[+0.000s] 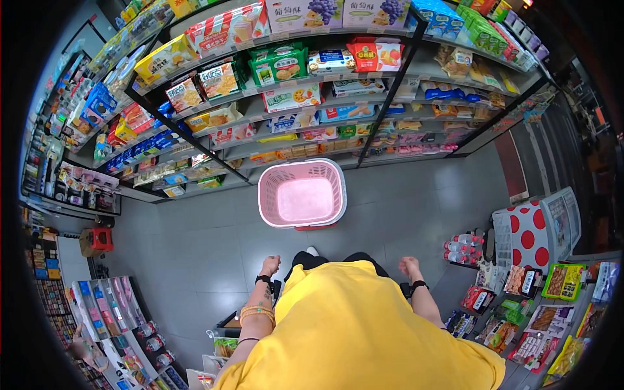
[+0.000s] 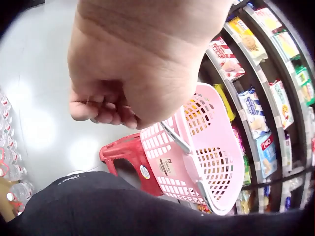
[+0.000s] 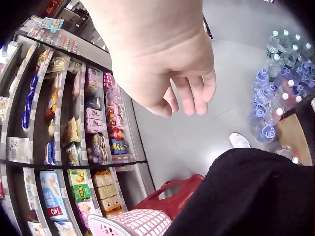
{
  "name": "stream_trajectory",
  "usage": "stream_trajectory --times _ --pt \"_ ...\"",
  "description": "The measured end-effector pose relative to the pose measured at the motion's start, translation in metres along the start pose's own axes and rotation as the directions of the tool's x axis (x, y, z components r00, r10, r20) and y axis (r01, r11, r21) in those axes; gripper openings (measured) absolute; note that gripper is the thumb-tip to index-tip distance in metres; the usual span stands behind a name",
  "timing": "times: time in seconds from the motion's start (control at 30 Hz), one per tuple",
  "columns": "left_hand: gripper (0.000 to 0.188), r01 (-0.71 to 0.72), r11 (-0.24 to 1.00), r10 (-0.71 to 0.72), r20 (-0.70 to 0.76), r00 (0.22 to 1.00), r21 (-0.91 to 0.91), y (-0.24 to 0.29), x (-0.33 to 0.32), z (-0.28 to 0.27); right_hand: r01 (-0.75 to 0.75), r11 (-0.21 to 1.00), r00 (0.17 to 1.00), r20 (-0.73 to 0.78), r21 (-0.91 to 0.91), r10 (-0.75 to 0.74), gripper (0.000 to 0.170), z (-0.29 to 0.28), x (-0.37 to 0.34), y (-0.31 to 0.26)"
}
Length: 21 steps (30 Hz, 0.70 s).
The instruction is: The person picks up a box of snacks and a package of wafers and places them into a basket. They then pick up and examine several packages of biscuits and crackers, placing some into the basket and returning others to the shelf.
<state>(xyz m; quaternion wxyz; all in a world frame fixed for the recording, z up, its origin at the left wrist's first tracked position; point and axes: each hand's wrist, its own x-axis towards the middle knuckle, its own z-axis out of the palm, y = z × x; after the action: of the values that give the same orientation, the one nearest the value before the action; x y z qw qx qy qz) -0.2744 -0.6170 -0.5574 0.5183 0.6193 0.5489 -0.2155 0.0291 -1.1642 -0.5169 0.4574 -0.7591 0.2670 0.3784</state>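
Note:
Beside the body hangs my left hand (image 1: pixel 271 264), its fingers (image 2: pixel 101 109) loosely curled and holding nothing. On the other side my right hand (image 1: pixel 409 265) also holds nothing; in the right wrist view its fingers (image 3: pixel 194 96) hang relaxed and slightly bent. A pink shopping basket (image 1: pixel 301 166) with slotted walls stands ahead of both hands, and its inner floor shows bare. Under the basket is a red plastic stool (image 2: pixel 129 151). The basket's grey-white handle (image 2: pixel 174 137) lies down along the rim. Both hands are apart from the basket.
Shelves (image 1: pixel 260 97) of packaged biscuits and snacks rise just beyond the basket. Water bottles (image 3: pixel 275 88) stand on the floor to the right, near a white box with red dots (image 1: pixel 525 235). Snack racks (image 1: pixel 520 325) flank the body; grey floor tiles (image 1: pixel 195 240) lie between.

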Motion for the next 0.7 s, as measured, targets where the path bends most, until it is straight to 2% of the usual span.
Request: stream_trajectory --times 0.07,0.2,0.27,0.37,0.5,0.6,0.7 --pt "0.047 0.004 0.995 0.003 -0.064 0.998 0.099 0.000 0.002 -0.001 -0.015 1.000 1.000 -0.008 0.011 0.015 0.019 -0.001 -0.007 0.002" --pt "0.055 0.045 0.993 -0.026 -0.170 0.985 0.109 0.012 -0.026 -0.009 -0.053 0.998 0.998 -0.023 0.041 0.054 0.017 0.000 -0.013 0.009" --pt "0.059 0.076 0.995 -0.058 -0.218 0.974 0.072 0.005 -0.025 -0.009 -0.066 0.996 0.997 -0.025 0.052 0.068 0.017 0.000 -0.015 0.011" --pt "0.062 0.070 0.991 -0.040 -0.253 0.967 0.112 -0.001 -0.023 -0.008 -0.067 0.996 0.997 -0.027 0.062 0.068 0.017 0.001 -0.017 0.008" --pt "0.053 0.121 0.974 -0.092 -0.153 0.984 0.189 0.023 -0.049 -0.008 -0.048 0.994 0.998 -0.042 0.098 0.053 0.017 -0.002 -0.016 0.013" --pt "0.043 -0.010 0.950 0.061 -0.155 0.986 0.311 -0.007 -0.009 0.000 -0.051 0.993 0.998 -0.035 0.104 0.055 0.017 -0.003 -0.013 0.020" --pt "0.032 -0.099 0.932 0.161 -0.156 0.974 0.348 -0.001 -0.006 0.006 -0.056 0.994 0.998 -0.024 0.094 0.058 0.017 -0.007 -0.009 0.023"
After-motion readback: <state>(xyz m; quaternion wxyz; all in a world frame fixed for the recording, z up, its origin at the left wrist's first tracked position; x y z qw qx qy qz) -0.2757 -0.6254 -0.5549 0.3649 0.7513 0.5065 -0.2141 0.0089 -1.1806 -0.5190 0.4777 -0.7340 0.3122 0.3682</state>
